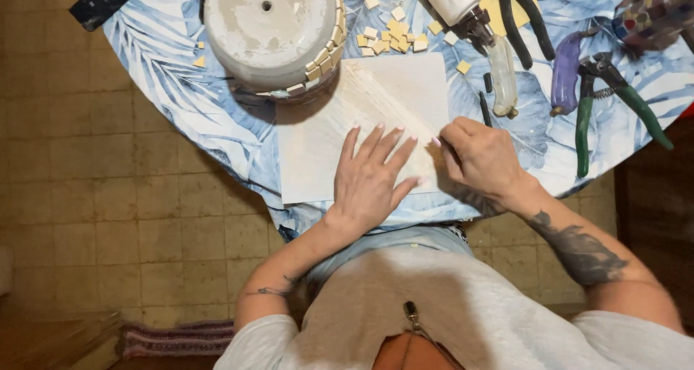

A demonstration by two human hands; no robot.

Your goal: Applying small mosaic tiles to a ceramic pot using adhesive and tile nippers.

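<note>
My left hand (372, 175) lies flat, fingers spread, on a white sheet of paper (325, 139) spread over the round table's blue leaf-print cloth (181, 74). At the sheet's right edge my right hand (481, 157) is curled, fingertips pinched together; whether something small is between them I cannot tell. An upturned white pot (271, 30) with small beige tiles glued along its rim stands just beyond the paper. Loose beige tiles (390, 37) lie scattered behind the sheet.
A glue bottle (463, 5) lies on its side at the back. Green-handled nippers (603, 102), black-handled pliers (524, 12) and a purple tool (565, 74) sit to the right. A black remote (105, 1) rests at the far left edge. Tiled floor (108, 196) surrounds the table.
</note>
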